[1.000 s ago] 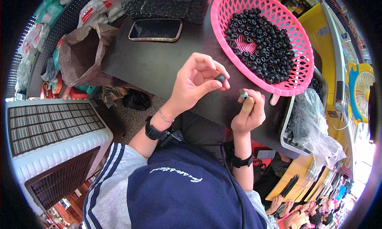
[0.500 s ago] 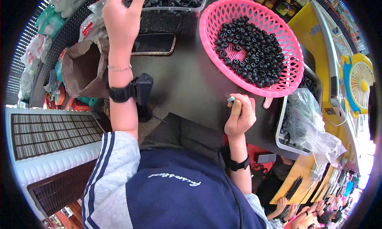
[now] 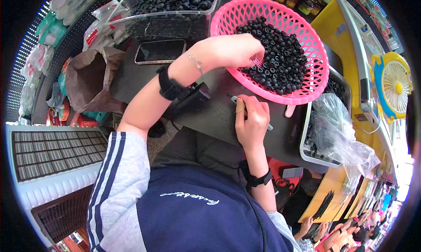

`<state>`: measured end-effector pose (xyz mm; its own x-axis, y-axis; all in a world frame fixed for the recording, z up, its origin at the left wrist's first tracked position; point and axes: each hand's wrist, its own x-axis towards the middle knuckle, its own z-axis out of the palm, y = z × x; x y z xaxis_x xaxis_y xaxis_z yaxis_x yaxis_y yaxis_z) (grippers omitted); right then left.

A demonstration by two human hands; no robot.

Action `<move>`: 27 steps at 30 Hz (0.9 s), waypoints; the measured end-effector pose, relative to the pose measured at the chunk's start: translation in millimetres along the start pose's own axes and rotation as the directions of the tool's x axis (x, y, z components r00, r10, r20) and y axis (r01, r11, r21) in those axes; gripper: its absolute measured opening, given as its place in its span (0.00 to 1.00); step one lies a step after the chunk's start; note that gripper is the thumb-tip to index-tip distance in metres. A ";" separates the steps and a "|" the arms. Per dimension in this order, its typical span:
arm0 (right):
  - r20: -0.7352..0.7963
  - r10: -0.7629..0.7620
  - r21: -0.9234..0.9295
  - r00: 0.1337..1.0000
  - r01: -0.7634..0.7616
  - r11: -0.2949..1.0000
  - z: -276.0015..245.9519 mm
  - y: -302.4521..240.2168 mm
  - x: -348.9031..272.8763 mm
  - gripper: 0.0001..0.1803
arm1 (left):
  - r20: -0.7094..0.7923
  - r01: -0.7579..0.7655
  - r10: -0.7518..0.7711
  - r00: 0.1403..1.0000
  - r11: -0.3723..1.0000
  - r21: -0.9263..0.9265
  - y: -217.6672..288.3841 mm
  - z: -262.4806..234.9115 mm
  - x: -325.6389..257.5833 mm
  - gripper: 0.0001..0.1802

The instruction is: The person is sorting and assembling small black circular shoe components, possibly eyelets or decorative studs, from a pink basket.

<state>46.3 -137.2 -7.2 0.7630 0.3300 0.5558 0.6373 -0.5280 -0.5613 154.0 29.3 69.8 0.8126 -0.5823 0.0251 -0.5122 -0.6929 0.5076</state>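
My left hand (image 3: 244,50) reaches over the near-left side of a pink plastic basket (image 3: 316,96). Its fingers curl down at the small black ring-shaped pieces (image 3: 280,61) heaped inside, and what they pinch, if anything, is hidden. Lower down, just outside the basket, my right hand (image 3: 253,120) is closed round a slim pale pen-like tool (image 3: 234,98). The tool's dark tip points up and left, while its pale rear end shows past the palm.
A clear bin (image 3: 171,22) of black pieces stands at the far left, with a phone (image 3: 160,51) before it. A brown paper bag (image 3: 90,76) is on the left. Rightward are a flat wooden stick (image 3: 289,111), a white-rimmed tray (image 3: 305,138), a plastic bag (image 3: 335,120) and a yellow-blue fan (image 3: 394,87).
My left hand has come from the clear bin across to the right, into the pink basket. My right hand has shifted slightly left, and the tool in it shows more of its length.
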 end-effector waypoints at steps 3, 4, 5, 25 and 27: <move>-0.010 0.001 0.000 1.000 -0.001 1.000 2.5 1.0 -0.8 0.02 | 0.005 -0.089 0.089 0.996 0.994 0.062 -14.6 10.0 21.7 0.12; -0.016 0.004 -0.005 1.000 -0.004 1.000 2.8 2.8 -1.3 0.02 | 0.084 -0.087 0.086 0.993 0.996 0.016 -13.7 12.8 27.4 0.12; -0.015 0.002 -0.007 1.000 -0.002 1.000 2.1 3.9 -1.4 0.02 | 0.093 -0.081 0.075 0.993 0.995 0.064 -12.9 16.9 30.9 0.11; -0.232 -0.124 0.041 0.965 0.137 0.990 -1.7 0.2 -3.2 0.18 | -0.686 -0.427 -0.253 0.682 0.623 -0.655 44.8 39.5 -109.1 0.13; -0.247 -0.129 0.023 0.960 0.139 0.990 -0.9 1.2 -3.6 0.18 | -0.623 -0.405 -0.366 0.692 0.517 -0.754 45.8 60.5 -122.7 0.13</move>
<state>44.2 -139.7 -9.3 0.6235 0.1917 0.7579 0.7396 -0.4589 -0.4923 14.0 43.2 37.8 0.9227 0.1157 0.3677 -0.3842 0.1984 0.9017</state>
